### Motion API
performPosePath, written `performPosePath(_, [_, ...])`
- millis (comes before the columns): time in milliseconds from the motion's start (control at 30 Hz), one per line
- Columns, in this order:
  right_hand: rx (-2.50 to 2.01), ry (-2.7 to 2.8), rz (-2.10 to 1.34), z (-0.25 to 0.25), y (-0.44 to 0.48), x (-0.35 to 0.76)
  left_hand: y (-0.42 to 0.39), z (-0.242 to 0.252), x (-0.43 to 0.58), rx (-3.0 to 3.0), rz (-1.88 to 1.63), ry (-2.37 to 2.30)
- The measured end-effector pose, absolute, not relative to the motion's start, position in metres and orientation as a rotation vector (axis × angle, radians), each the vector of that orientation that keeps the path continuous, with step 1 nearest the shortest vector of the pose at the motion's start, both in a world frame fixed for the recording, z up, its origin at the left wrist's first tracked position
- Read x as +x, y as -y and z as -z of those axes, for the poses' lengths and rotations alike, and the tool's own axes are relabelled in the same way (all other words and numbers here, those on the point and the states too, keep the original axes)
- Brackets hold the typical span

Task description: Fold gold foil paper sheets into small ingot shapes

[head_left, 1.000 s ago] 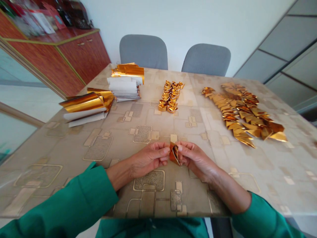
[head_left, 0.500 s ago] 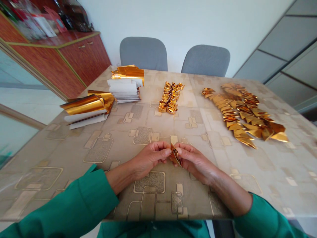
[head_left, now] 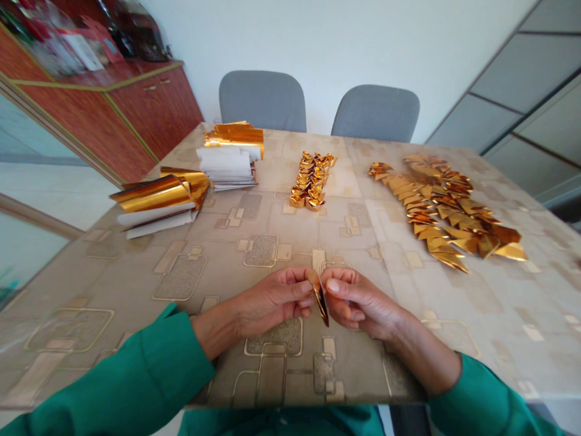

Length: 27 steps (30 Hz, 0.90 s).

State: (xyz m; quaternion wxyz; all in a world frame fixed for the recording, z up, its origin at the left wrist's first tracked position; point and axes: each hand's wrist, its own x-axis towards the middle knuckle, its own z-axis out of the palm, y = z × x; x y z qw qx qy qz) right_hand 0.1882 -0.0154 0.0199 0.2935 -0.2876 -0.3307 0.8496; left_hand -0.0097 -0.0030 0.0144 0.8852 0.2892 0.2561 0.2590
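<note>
A small folded piece of gold foil paper [head_left: 321, 303] is held just above the near part of the table, its narrow end tilting down. My left hand [head_left: 284, 295] pinches its upper left side between thumb and fingers. On the other side my right hand [head_left: 351, 297] has its fingers curled, thumb and forefinger closed at the paper's right edge. Past my hands stand two short rows of folded gold pieces [head_left: 312, 180]. Long curving rows of pointed gold folded pieces [head_left: 436, 206] lie farther right.
At the left of the patterned tablecloth [head_left: 218, 375] lies a bent stack of gold paper sheets [head_left: 158, 197]. Behind it is another stack, white side showing [head_left: 226, 165]. Two grey chairs [head_left: 262, 100] stand at the far edge, and a wooden cabinet [head_left: 149, 115] at back left.
The folded paper has turned more upright and edge-on and moved slightly nearer to me. My right thumb and fingers have shifted down and drawn back a little from it.
</note>
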Motion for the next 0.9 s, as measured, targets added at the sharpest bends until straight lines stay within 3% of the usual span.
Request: performPosePath(900, [-0.765, 0.687, -2.223, -0.023, 0.012, 0.182, 0.004, -0.01, -0.001, 0.381, -0.636, -0.462])
